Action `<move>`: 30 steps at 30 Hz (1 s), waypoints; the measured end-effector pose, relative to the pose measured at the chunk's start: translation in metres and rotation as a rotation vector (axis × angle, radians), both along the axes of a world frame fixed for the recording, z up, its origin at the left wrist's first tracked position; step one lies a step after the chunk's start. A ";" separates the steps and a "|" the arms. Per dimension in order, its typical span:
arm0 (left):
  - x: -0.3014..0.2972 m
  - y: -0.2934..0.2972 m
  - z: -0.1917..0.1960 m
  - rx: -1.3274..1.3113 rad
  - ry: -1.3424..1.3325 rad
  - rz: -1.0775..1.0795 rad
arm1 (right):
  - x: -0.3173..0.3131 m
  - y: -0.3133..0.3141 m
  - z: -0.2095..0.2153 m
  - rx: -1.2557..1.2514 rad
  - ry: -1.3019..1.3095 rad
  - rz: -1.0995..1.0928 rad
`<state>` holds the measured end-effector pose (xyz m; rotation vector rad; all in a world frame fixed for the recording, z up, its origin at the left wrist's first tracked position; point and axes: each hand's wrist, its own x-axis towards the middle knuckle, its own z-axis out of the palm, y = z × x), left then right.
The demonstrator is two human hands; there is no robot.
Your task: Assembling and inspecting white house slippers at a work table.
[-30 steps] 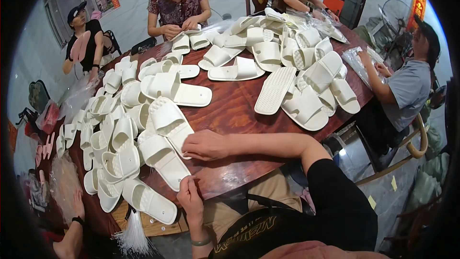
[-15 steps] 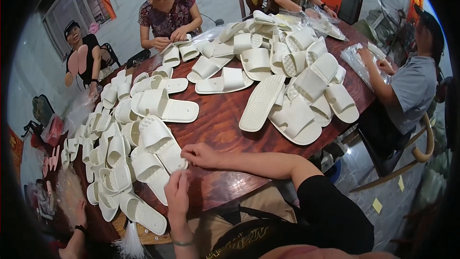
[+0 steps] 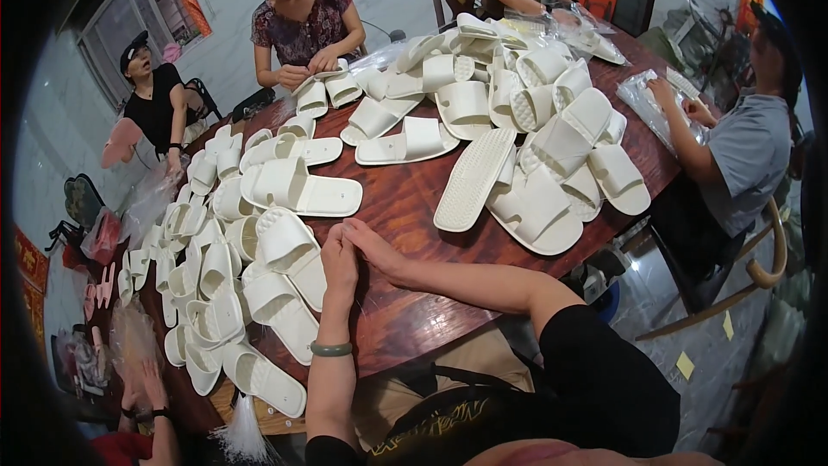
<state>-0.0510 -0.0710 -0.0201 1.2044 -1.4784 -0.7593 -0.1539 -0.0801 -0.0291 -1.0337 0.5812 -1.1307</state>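
White slippers (image 3: 332, 196), heaped across the left and upper middle of the frame on the red-brown bench (image 3: 410, 237). Some side by side, seemingly paired already; many others loose, apparently unpaired. Near frame center, left hand (image 3: 339, 263) and right hand (image 3: 376, 252), fingers meeting; impossible to tell whether clamped on anything. Just left, 2 slippers.

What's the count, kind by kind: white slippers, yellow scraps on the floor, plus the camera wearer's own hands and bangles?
White slippers: at least 20, heaped and overlapping
Yellow scraps: 2
Wearer's hands: 2, left hand and right hand
Bangle: 1
Total: at least 25
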 end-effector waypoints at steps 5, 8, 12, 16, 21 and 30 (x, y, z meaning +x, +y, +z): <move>-0.002 0.011 0.001 -0.057 -0.004 -0.064 | -0.001 0.011 0.010 -0.045 0.120 -0.003; -0.006 0.011 0.005 -0.056 -0.016 -0.061 | -0.002 0.010 0.009 -0.106 0.165 -0.015; -0.010 0.019 0.014 -0.004 0.019 -0.021 | 0.001 0.014 0.011 -0.178 0.131 0.016; 0.006 0.015 -0.015 -0.080 -0.197 0.045 | 0.007 0.013 0.016 -0.235 0.301 0.017; -0.014 0.010 -0.009 0.019 0.007 0.008 | -0.006 0.012 0.024 -0.069 0.221 -0.027; -0.003 0.021 0.000 -0.025 0.023 0.143 | 0.008 0.010 0.018 0.033 0.147 0.121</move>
